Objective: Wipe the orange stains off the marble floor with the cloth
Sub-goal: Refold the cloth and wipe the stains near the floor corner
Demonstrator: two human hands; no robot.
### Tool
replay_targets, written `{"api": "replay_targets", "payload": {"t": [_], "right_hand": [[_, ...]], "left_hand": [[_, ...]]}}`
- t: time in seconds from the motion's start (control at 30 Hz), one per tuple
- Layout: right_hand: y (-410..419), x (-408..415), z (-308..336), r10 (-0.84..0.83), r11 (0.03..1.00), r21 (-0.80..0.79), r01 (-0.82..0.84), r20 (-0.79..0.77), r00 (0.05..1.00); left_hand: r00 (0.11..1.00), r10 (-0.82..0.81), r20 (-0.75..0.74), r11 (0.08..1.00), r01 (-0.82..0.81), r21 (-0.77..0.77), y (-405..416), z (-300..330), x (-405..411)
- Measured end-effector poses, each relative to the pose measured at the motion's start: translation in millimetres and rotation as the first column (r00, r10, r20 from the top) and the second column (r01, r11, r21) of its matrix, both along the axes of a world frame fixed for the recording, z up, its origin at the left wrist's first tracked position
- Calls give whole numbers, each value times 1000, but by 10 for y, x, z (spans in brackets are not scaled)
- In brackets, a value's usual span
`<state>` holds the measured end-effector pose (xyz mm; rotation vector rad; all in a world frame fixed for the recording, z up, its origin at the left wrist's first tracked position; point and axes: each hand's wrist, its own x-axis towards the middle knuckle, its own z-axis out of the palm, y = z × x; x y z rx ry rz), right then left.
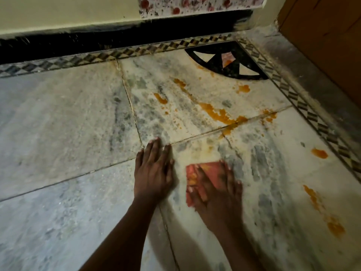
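Fingers of left hand (pixel 154 169) flat and spread, pressing marble floor (pixel 58 118). Right hand (pixel 216 190) blurred, fingers extended flat over red cloth (pixel 197 173), pressing it down just right of left hand. Orange stains (pixel 220 114) farther out, more at right edge. Patterned border (pixel 304 106) far right.

right hand (pixel 216 194) blurred by motion, finger outlines smeared. cloth (pixel 203 173) blurred too, mostly covered by that hand, folds and full shape not readable. both forearms cut off by the bottom edge. wooden door (pixel 324 36) cropped at top and right edges. flowered fabric (pixel 195 4) cut off at the top. orange stain (pixel 332 222) near the right edge soft, outline unclear.
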<state>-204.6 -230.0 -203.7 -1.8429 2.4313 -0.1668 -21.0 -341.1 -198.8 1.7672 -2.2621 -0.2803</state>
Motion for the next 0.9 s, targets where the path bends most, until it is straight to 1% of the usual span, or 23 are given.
{"api": "replay_targets", "payload": {"t": [0.03,0.07,0.13,0.17,0.2,0.23,0.3,0.33,0.37,0.4,0.43,0.47,0.5,0.53,0.6,0.63,0.67,0.7,0.73,0.8,0.83,0.87,0.9], "right_hand": [[33,-145,-24,-71,997,17,71,-4,998],[-45,-268,-35,-186,983,15,186,-3,983],[-448,-374,-32,-417,909,24,416,46,908],[-726,-360,-34,-487,874,57,483,108,867],[-983,-295,-9,-493,870,102,483,150,857],[-1173,-197,9,-446,894,134,428,163,880],[-1201,33,-1,-217,974,93,207,124,968],[-1019,120,9,-111,993,40,108,86,990],[-750,171,11,-42,999,-8,42,52,998],[-479,170,10,-8,999,-37,9,32,999],[-238,92,1,-7,1000,-26,8,32,999],[-91,-33,-14,-59,998,-11,60,18,998],[-69,-161,-34,-151,989,-5,151,15,988],[-175,-284,-72,-264,964,-22,264,6,964],[-583,-362,-88,-472,878,-56,475,61,879],[-870,-350,-56,-515,855,-7,519,118,849],[-1134,-277,-35,-497,868,63,493,162,853],[-1333,-213,-14,-440,897,127,423,173,881],[-1421,-152,-16,-351,933,142,330,164,922],[-1319,-55,-17,-127,991,61,120,113,985],[-1166,-33,-19,-42,999,8,41,95,995],[-993,-32,-30,18,1000,-26,-16,79,997],[-840,-61,-31,55,998,-21,-53,72,996]], "left_hand": [[1000,-2,3,1000,2,1,4,-6,4],[1000,-4,4,1000,4,-1,4,-18,7],[1000,-5,1,1000,5,-1,0,-33,5],[1000,-6,2,1000,6,-2,-13,-43,1],[1000,-3,4,1000,3,-7,-13,-52,-2],[1000,-3,9,1000,4,-18,-20,-58,-4],[1000,8,21,999,-7,-34,-20,-63,8],[999,22,26,999,-21,-43,-19,-46,3],[999,43,28,998,-42,-46,-8,-33,-3],[997,71,28,996,-69,-47,-9,-18,-12],[996,91,23,995,-90,-47,-7,-11,-19],[995,100,15,994,-99,-48,-6,-7,-22],[995,104,6,993,-104,-52,-2,-22,-15],[994,107,1,993,-107,-56,-10,-38,-16],[996,94,-8,995,-95,-41,-15,-68,-9],[996,92,-19,995,-93,-34,-11,-66,-14],[995,98,-22,995,-99,-34,-4,-71,2],[995,101,-24,994,-102,-36,-10,-69,-12],[995,100,-23,994,-101,-35,-10,-63,-26],[995,99,-20,995,-99,-29,-4,-48,-29],[995,100,-15,995,-100,-25,-4,-46,-30],[995,98,-15,995,-98,-25,-7,-51,-29],[995,101,-17,995,-101,-24,-16,-36,-38]]}}
